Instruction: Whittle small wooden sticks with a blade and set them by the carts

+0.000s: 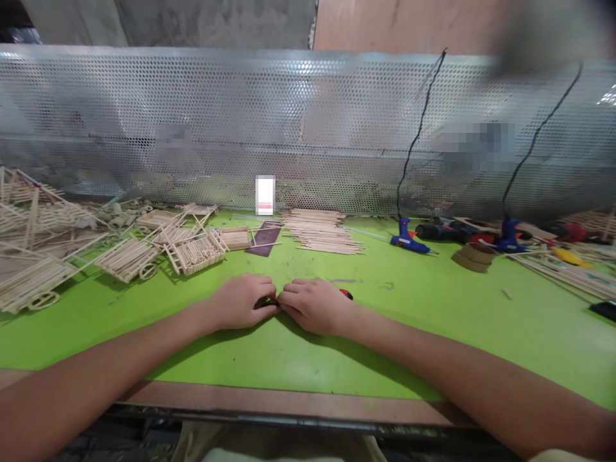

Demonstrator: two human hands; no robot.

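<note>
My left hand (pixel 246 300) and my right hand (pixel 315 305) meet fingertip to fingertip low over the green tabletop (pixel 289 366). A thin dark piece (pixel 267 302) shows between the thumb and fingers of my left hand, which pinch it. The fingers of my right hand are closed at the end of that piece; what they grip is hidden. Just behind my right hand pokes out a small red and black object (pixel 346 294), mostly covered, so I cannot tell whether it is held. Beyond my hands lies a row of thin wooden sticks (pixel 320 231).
Wooden stick assemblies (pixel 199 251) crowd the left. A dark flat plate (pixel 264 239) lies behind my hands. Corded blue glue guns (pixel 409 237) and a brown tape roll (pixel 474 256) are at right. A perforated metal screen (pixel 231 115) stands along the back.
</note>
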